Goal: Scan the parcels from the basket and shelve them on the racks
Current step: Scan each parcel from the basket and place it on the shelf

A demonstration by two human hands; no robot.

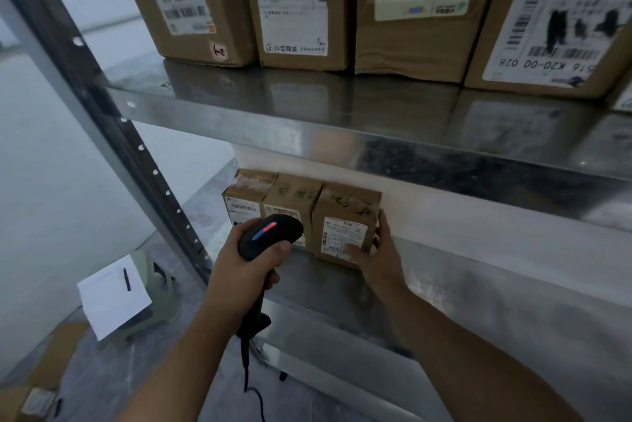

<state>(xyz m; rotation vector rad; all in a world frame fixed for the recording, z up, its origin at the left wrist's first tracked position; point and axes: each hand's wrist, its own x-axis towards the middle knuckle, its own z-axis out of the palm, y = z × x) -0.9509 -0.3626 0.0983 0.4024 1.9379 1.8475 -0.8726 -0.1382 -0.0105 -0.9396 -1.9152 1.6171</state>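
**Parcels in a row on the lower shelf, scanner in front of them**

Three small parcels of brown cardboard stand on the lower shelf [478, 284] of a metal rack, near its left end. They are side by side and touching: the left parcel [244, 196], the middle parcel [290, 197] and the right parcel [345, 219]. Each has one white label with printed codes on its front face. The left one has clear tape on top, the middle one has green marks and the right one has dark handwriting.

On the upper shelf [307, 127] four large boxes [294, 4] stand in a row, each with a big white label on the front. A corner of one more box shows at the right edge.

The right hand [383, 257] holds the right parcel, which rests on the shelf. The thumb lies on the front label and the fingers are curled round the right side.

The left hand [246, 267] is closed round the handle of one black scanner [270, 233], with the thumb against the head. The head has a red and blue light strip on top. It is in front of the middle parcel and hides part of that label. A black cable [254, 394] hangs down from the handle.

Left of the rack and lower down, one white sheet of paper [109, 298] lies on a pale green stool [160, 291], and one dark pen [127, 279] lies on the paper.
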